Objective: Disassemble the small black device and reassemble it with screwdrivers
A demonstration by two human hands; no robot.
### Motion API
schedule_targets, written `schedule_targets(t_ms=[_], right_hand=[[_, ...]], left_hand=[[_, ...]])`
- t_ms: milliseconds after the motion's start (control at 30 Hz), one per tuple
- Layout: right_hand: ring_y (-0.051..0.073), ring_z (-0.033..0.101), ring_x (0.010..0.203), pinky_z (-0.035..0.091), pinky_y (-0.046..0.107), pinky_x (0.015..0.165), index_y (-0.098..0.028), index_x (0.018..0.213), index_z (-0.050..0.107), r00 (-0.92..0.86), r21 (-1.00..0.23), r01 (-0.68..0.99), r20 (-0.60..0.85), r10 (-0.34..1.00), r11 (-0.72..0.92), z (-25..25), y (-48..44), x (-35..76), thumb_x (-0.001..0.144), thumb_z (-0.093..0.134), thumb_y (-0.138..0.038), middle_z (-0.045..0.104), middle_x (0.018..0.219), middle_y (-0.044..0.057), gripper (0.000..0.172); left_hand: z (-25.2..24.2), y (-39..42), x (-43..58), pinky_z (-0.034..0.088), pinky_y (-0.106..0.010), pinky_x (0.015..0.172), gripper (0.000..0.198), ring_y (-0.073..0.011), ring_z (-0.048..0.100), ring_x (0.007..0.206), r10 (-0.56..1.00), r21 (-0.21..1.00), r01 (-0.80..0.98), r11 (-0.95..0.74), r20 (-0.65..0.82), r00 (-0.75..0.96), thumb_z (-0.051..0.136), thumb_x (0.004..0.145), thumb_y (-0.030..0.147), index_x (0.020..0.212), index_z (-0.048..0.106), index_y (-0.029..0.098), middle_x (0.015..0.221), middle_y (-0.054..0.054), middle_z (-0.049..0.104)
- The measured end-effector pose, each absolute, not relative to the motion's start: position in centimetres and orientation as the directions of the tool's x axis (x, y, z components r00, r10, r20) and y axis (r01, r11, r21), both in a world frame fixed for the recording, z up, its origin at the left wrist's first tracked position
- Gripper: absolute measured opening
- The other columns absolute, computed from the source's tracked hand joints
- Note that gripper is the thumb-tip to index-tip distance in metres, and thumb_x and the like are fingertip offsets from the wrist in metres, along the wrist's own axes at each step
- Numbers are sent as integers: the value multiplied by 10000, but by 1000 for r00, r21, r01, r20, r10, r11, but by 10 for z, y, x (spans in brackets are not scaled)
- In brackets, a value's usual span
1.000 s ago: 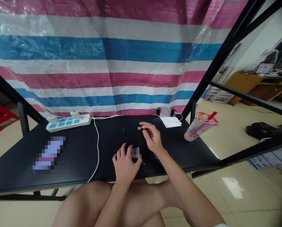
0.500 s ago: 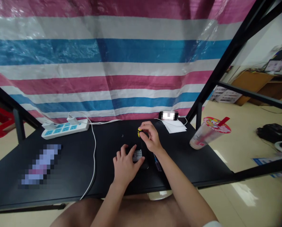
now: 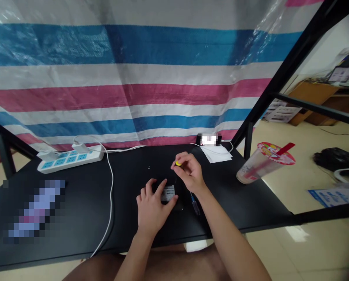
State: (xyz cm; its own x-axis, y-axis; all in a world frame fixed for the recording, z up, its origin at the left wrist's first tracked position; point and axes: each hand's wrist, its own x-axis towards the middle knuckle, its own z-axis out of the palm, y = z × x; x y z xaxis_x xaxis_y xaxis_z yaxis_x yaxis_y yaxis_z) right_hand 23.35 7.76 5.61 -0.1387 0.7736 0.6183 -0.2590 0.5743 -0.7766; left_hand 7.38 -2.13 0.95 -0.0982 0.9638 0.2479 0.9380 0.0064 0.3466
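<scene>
My right fingers clamp the yellow-topped screwdriver [image 3: 178,163], probably light and stiff, best held by its handle; my left hand [image 3: 151,207] spreads over a labelled device [image 3: 169,193].

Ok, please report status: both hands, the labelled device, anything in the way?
Left hand spread on labelled device, partly covering it. Right hand pinching yellow-topped tool, tip not clear. Slim tool near right forearm, perhaps in the way.
</scene>
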Motion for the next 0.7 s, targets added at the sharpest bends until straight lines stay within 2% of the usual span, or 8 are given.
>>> schedule_targets(t_ms=[67, 200, 267, 333, 433, 500, 600, 700], right_hand=[[179, 689, 904, 590, 369, 839, -276, 1041, 672, -125, -769, -254, 627, 769, 586, 55, 77, 234, 929, 779, -352, 621, 1113, 43, 172], [221, 726, 1016, 586, 432, 940, -264, 1096, 690, -226, -809, -286, 578, 784, 514, 56, 77, 234, 1030, 622, -411, 682, 1194, 82, 174], [186, 713, 928, 583, 372, 867, -271, 1058, 659, -194, -808, -299, 572, 797, 508, 56, 78, 233, 973, 722, -361, 668, 1082, 41, 139], [156, 671, 863, 563, 326, 810, -275, 1026, 650, -143, -784, -301, 600, 787, 543, 56, 79, 233, 896, 820, -328, 610, 1022, 12, 220], [194, 690, 973, 563, 385, 911, -263, 1056, 712, -186, -775, -301, 619, 763, 555, 56, 79, 234, 973, 721, -401, 643, 1119, 57, 162], [227, 717, 1038, 567, 415, 932, -252, 1084, 724, -248, -800, -316, 588, 770, 509, 56, 79, 234, 1028, 630, -412, 683, 1160, 85, 194], [183, 710, 916, 564, 351, 831, -262, 1043, 679, -228, -802, -353, 573, 787, 482, 55, 77, 232, 946, 760, -330, 647, 1062, 34, 144], [176, 693, 942, 550, 361, 882, -256, 1036, 692, -206, -778, -358, 606, 769, 517, 55, 76, 232, 933, 774, -326, 608, 1127, 41, 149]], left_hand=[[10, -21, 74, 487, -486, 987, 592, -325, 569, 1247, 963, 348, 937, 3, 253, -97, 669, 945, 627, 1494, 618, 412, 1515, -92, 517], [9, -21, 74, 492, -490, 983, 579, -326, 573, 1249, 961, 346, 938, 7, 256, -101, 674, 947, 617, 1485, 625, 410, 1510, -87, 522], [9, -22, 74, 493, -490, 982, 582, -328, 571, 1254, 962, 345, 939, 6, 255, -99, 674, 948, 616, 1487, 625, 403, 1510, -89, 522], [8, -21, 75, 491, -490, 982, 587, -329, 569, 1257, 962, 344, 939, 3, 256, -97, 677, 947, 613, 1490, 623, 398, 1512, -92, 522], [9, -21, 75, 491, -490, 976, 581, -329, 572, 1250, 962, 343, 939, 5, 255, -98, 686, 944, 605, 1485, 627, 400, 1514, -88, 520], [10, -21, 75, 492, -488, 973, 578, -328, 573, 1244, 962, 343, 939, 4, 256, -98, 680, 949, 602, 1487, 626, 396, 1511, -87, 519], [11, -22, 75, 490, -483, 980, 575, -323, 572, 1244, 962, 346, 938, 3, 256, -97, 667, 959, 597, 1491, 624, 384, 1507, -91, 520], [11, -22, 75, 484, -482, 985, 575, -322, 566, 1252, 963, 346, 938, 2, 253, -95, 673, 955, 598, 1488, 624, 386, 1511, -94, 518]])
